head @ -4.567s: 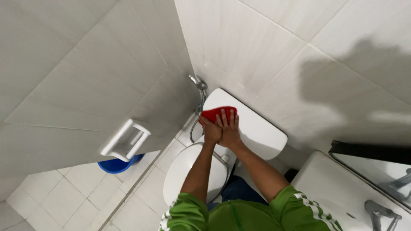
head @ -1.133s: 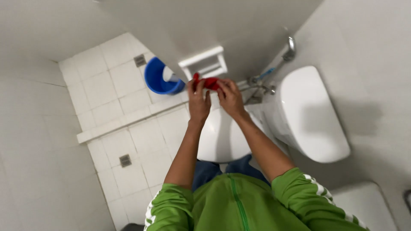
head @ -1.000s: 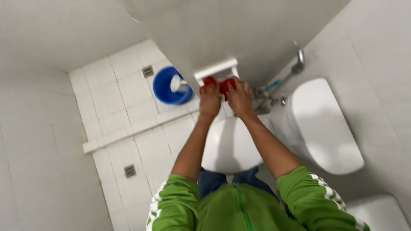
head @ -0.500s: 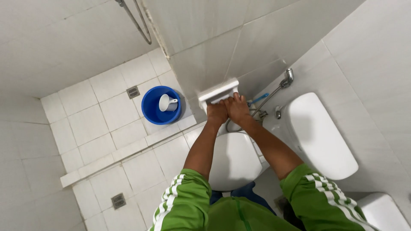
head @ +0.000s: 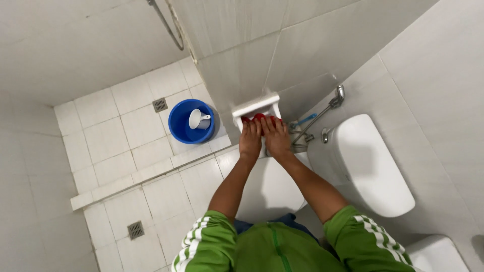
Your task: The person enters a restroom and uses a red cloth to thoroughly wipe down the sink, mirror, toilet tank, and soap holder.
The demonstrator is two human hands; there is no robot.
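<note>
Both hands press a red cloth (head: 258, 118) against the white wall-mounted paper holder (head: 254, 105). My left hand (head: 250, 140) and my right hand (head: 278, 139) lie side by side, fingers flat over the cloth, which shows only as a thin red strip beyond the fingertips. The holder sits on the grey tiled wall, above the closed white toilet lid (head: 267, 189). My green sleeves with white stripes fill the bottom of the view.
A white toilet tank (head: 370, 163) stands to the right, with a chrome spray hose (head: 320, 118) on the wall beside it. A blue bucket (head: 189, 123) holding a white scoop sits on the tiled shower floor, behind a low curb (head: 141, 174). Two floor drains are visible.
Both hands carried the red cloth from the toilet tank lid over to the paper holder on the wall. In the last half second they have stayed pressed on it.
</note>
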